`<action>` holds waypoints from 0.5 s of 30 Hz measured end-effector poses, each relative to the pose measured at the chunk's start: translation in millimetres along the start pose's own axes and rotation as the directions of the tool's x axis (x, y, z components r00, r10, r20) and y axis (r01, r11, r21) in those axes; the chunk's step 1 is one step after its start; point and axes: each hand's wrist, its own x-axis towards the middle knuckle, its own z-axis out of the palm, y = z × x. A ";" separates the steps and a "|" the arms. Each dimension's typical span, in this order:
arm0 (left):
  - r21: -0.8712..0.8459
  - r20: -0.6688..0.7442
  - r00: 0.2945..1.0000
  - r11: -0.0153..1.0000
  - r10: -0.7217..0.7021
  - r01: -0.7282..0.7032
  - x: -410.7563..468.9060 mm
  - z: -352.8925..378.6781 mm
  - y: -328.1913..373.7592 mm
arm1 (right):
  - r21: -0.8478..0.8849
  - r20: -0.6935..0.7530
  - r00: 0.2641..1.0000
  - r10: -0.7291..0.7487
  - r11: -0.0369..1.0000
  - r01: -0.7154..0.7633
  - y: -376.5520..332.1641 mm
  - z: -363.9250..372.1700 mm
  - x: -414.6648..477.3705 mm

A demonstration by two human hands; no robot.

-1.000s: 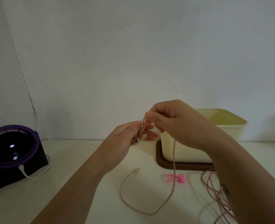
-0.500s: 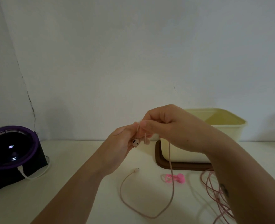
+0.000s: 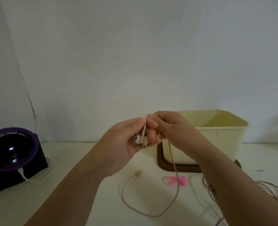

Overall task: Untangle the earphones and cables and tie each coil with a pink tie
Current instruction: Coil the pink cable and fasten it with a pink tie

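Raised above the table, my left hand [image 3: 126, 139] holds the pink earphones, with the two earbuds [image 3: 137, 139] lying against its fingers. My right hand [image 3: 169, 126] pinches the earphone cable at the top of my left fingers. From there the pink earphone cable [image 3: 175, 185] hangs down and loops over the table, ending in a plug [image 3: 137, 173]. A pink tie [image 3: 177, 180] lies on the table under my right wrist. Another pink cable [image 3: 272, 191] lies tangled at the right, partly hidden by my right forearm.
A cream tub [image 3: 216, 137] stands on a brown lid [image 3: 175, 168] at the back right. A black and purple fan [image 3: 9, 154] with a white cable [image 3: 37, 176] sits at the left. The wall runs close behind.
My right hand has carried the cable up and over my left fingers, wrapping it round them. The loop on the table has shifted slightly. The earbuds now sit lower in my left hand.
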 end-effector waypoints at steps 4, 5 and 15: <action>-0.202 -0.170 0.985 0.978 0.024 -0.058 3.4 -3.1 5.1 | -0.177 0.188 0.979 0.076 0.983 -0.042 2.4 9.1 -1.2; -0.207 -0.206 0.978 0.976 0.023 -0.066 4.2 -5.9 4.8 | -0.218 0.229 0.969 0.089 0.975 -0.038 0.1 10.2 -2.1; 0.028 -0.231 0.972 0.999 0.049 -0.044 7.1 -16.3 -5.7 | -0.441 0.446 0.883 0.148 0.895 0.072 -28.9 0.4 -16.8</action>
